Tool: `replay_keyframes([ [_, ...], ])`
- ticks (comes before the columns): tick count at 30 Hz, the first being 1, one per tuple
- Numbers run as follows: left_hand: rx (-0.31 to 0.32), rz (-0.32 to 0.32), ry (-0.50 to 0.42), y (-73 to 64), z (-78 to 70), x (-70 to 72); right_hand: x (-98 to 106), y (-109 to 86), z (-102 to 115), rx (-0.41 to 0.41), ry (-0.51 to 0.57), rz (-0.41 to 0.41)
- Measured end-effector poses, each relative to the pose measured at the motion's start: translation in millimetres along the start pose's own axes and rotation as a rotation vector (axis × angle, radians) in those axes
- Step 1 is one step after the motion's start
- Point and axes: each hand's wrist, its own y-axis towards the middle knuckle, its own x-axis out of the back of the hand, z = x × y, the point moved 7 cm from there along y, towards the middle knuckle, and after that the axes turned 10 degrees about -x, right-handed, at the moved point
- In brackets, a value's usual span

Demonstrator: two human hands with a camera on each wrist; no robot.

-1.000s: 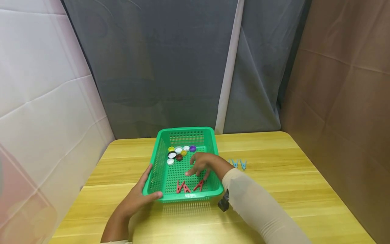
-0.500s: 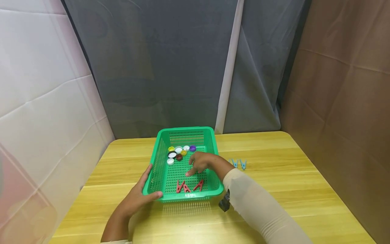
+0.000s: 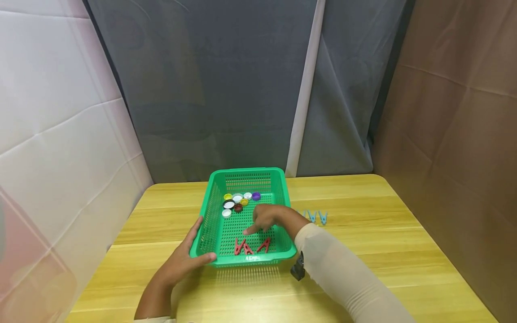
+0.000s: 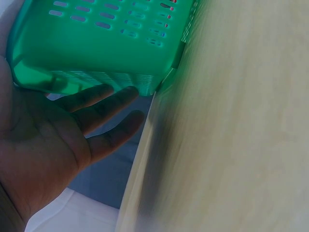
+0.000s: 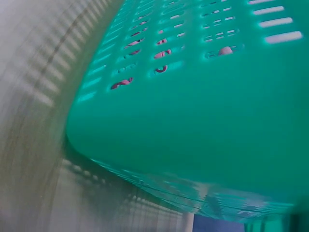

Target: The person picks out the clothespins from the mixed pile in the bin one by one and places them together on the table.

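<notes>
A green plastic basket (image 3: 203, 197) stands on the table. My left hand (image 3: 177, 264) rests at its near left corner, thumb on the front rim and fingers along the outer side. In the left wrist view, three straight fingers (image 4: 108, 110) lie beside the basket wall. My right hand (image 3: 265, 216) is inside the basket, thumb stretched left above the floor, its other fingers mostly hidden; I cannot tell if it holds anything. Three red clothespins (image 3: 264, 245) lie near the front wall. Several bottle caps (image 3: 226, 213), white, yellow, brown, black-rimmed and purple, lie at the back left.
Light blue clothespins (image 3: 323, 218) lie on the wooden table (image 3: 363, 242) right of the basket, one partly hidden by my right wrist. Grey cloth (image 3: 222, 89) hangs behind the table, with pale cloth at left and brown at right. Slotted basket wall (image 5: 193, 121) fills the right wrist view.
My right hand's spread fingers have drawn together and its thumb has shifted slightly left. The left hand, basket, caps and red clothespins stay put.
</notes>
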Motion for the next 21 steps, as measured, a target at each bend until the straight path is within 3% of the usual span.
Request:
replay_keyframes([
  [6,0.009,-0.004,0.006,-0.3,0.5,0.5,-2.9,0.1,0.0,0.015,0.085,0.055],
  [11,0.003,-0.004,0.006,-0.5,0.3,0.1,1.4,1.4,-2.3,-0.016,0.158,0.044],
  [17,0.003,-0.001,0.0,0.0,0.7,0.2,6.9,-0.8,-6.5,-0.118,0.111,-0.035],
  [21,0.009,0.0,-0.003,-0.1,0.7,0.3,6.8,-0.4,-6.8,-0.138,0.08,-0.044],
])
